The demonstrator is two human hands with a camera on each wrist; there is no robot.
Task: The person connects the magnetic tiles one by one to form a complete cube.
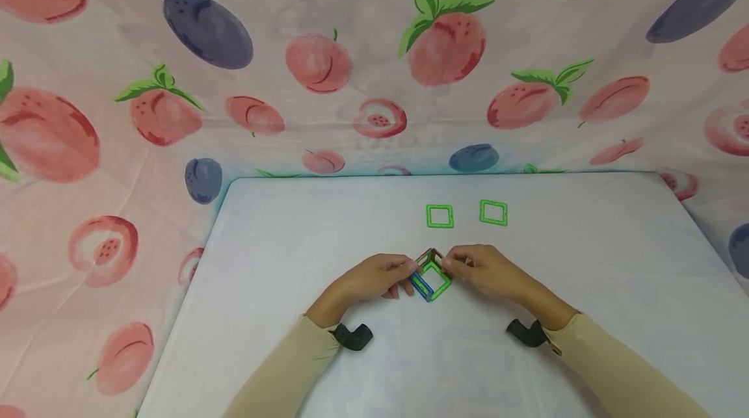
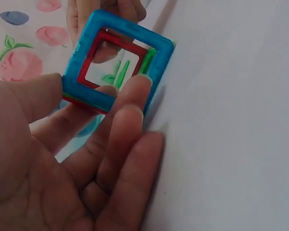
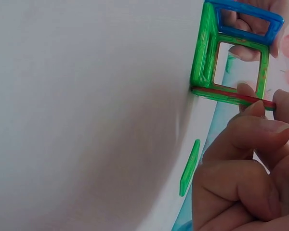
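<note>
Both hands hold a small box-like structure of square magnetic tiles at the middle of the table. Its blue tile [image 2: 159, 72] faces the left hand, a green tile [image 3: 201, 57] forms another wall, and a red tile edge [image 3: 231, 95] shows on the right hand's side. My left hand [image 1: 380, 274] pinches the structure's left side between thumb and fingers, the other fingers spread loosely. On the opposite side my right hand [image 1: 486, 268] pinches the red-edged side, its remaining fingers curled. The structure's far walls are partly hidden by fingers.
Two loose green square tiles, one on the left [image 1: 429, 216] and one on the right [image 1: 482, 211], lie flat beyond the hands. The white tabletop [image 1: 292, 223] meets a fruit-print cloth [image 1: 328, 119] at its back edge.
</note>
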